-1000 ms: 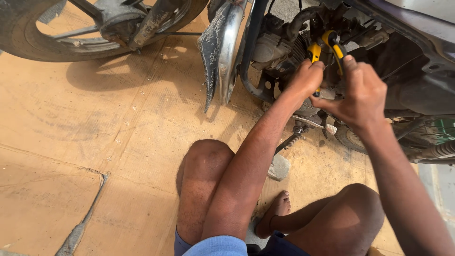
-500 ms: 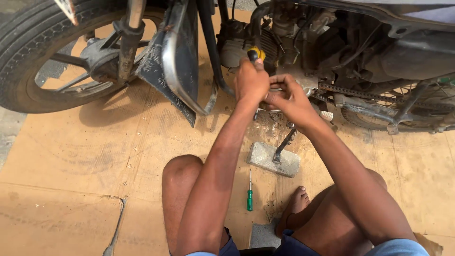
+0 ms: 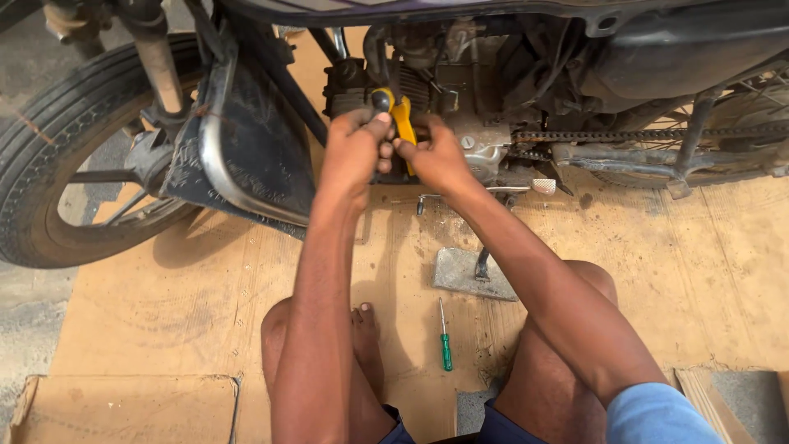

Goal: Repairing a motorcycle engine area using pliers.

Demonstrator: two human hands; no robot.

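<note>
Seen from the head camera, both hands work at the engine (image 3: 460,107) of a motorcycle standing on flattened cardboard (image 3: 164,312). Left hand (image 3: 355,152) is closed around the yellow-handled pliers (image 3: 400,115), which point up against the engine. Right hand (image 3: 434,154) is closed too, pinching the pliers' lower handle just beside the left. Between the person's knees, a green-handled screwdriver (image 3: 445,339) lies on the cardboard, near the stand's flat grey plate (image 3: 464,275). Front wheel (image 3: 49,164) stands at left.

Light-blue sleeve (image 3: 653,411), dark shorts (image 3: 501,427), bare feet (image 3: 367,345).
</note>
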